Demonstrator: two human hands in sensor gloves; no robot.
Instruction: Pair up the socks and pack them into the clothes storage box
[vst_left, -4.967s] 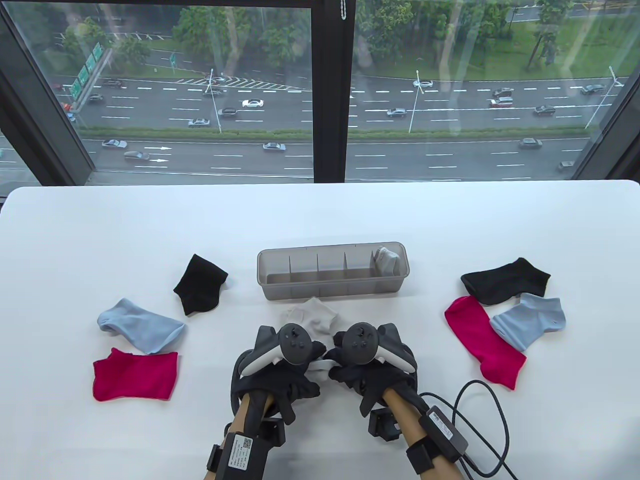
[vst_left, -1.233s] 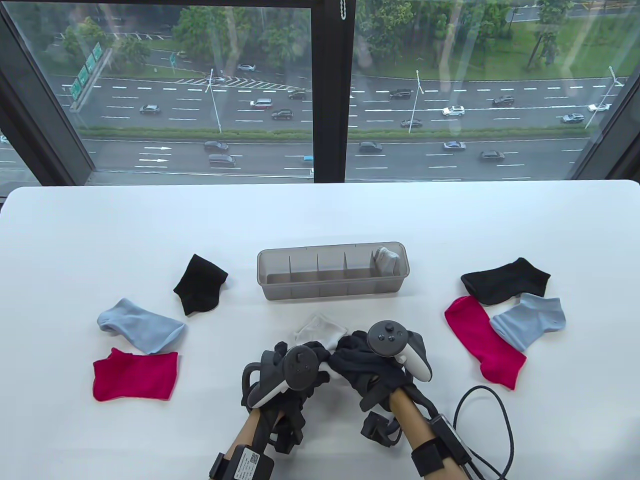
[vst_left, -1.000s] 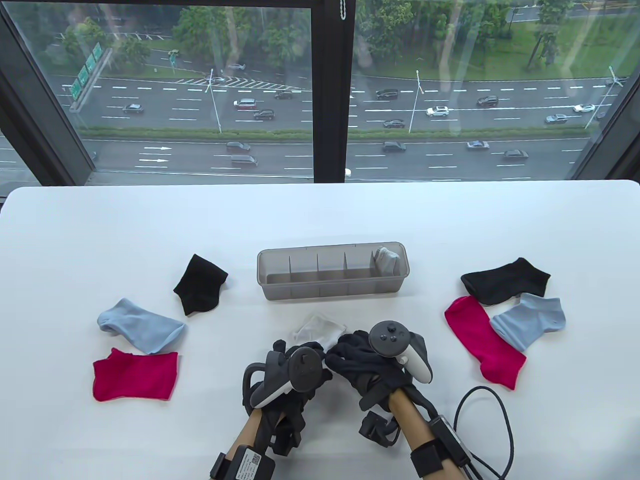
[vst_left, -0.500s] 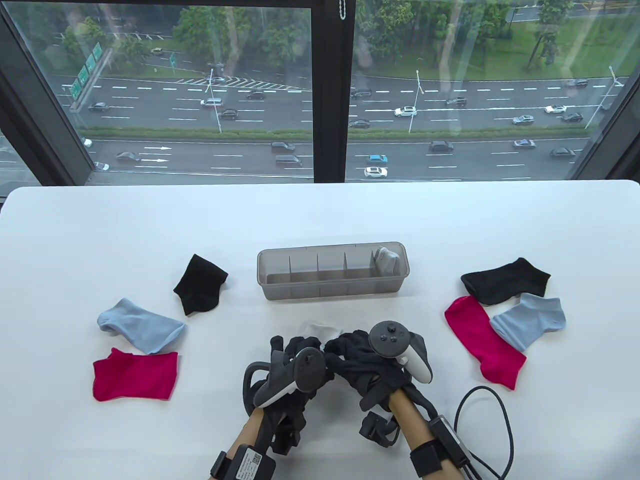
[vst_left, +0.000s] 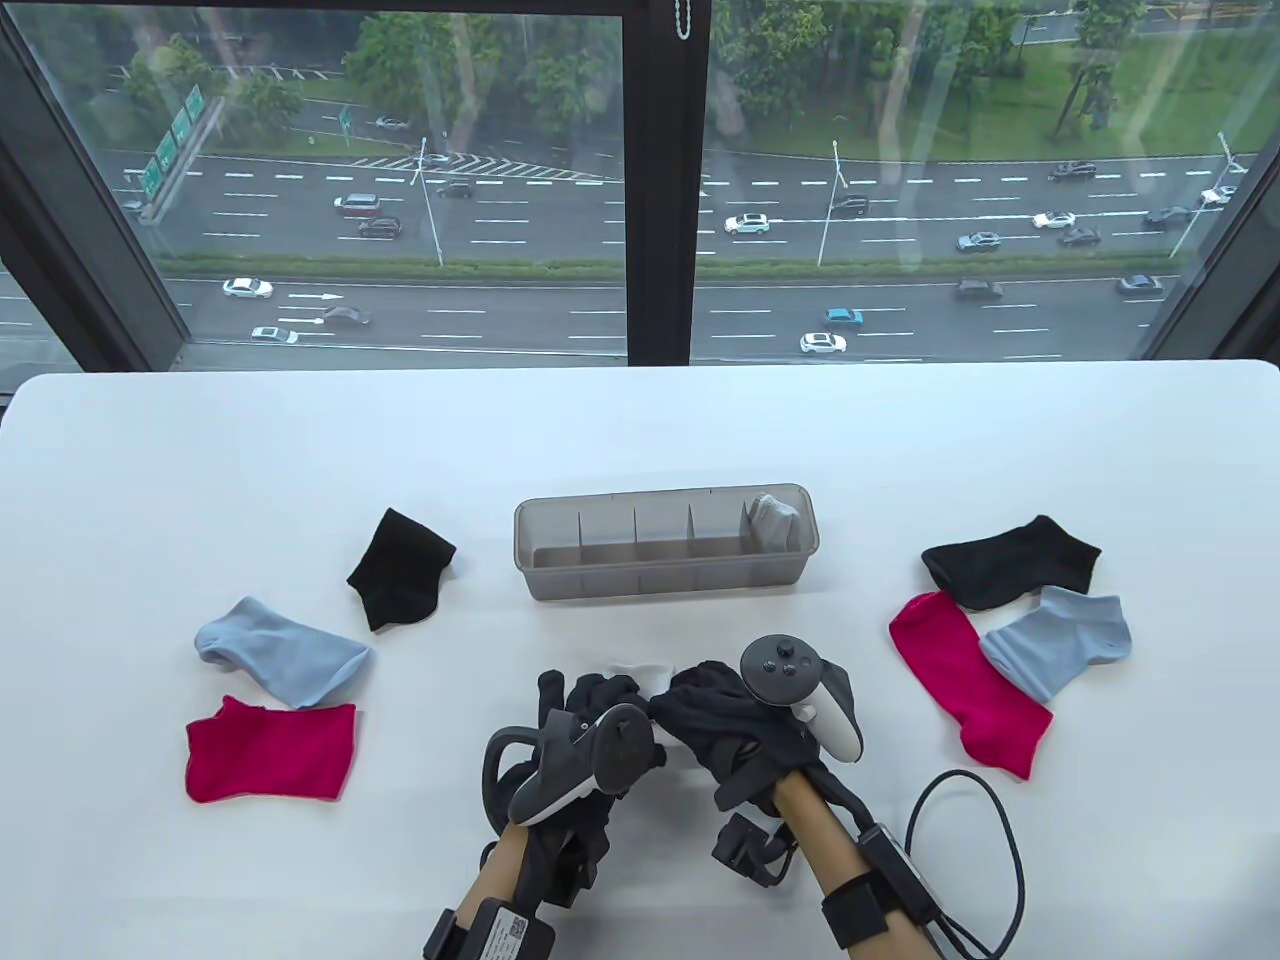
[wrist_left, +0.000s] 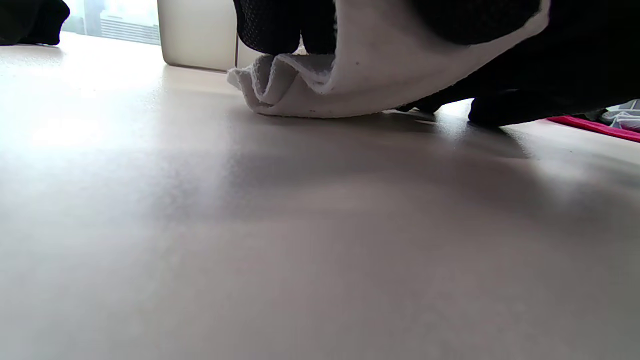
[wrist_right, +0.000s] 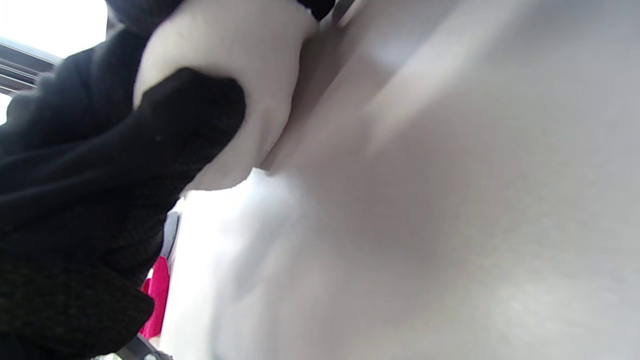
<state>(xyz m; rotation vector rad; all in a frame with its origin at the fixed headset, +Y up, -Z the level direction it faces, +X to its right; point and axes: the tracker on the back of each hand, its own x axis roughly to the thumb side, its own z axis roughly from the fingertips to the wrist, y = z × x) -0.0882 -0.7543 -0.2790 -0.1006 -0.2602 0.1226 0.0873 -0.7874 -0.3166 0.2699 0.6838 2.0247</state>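
Rolling white cotton socks (vst_left: 634, 671) on white worktop (vst_left: 640, 440), left hand (vst_left: 590, 715) and right hand (vst_left: 735, 725) both curled tight around them, compacting for grey divided box (vst_left: 665, 548) at twelve o'clock.

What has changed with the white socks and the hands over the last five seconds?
Both hands, left hand and right hand, have rolled the white socks into a tight bundle, so far less white shows. The right hand turned outward. The storage box and the loose socks stayed put.
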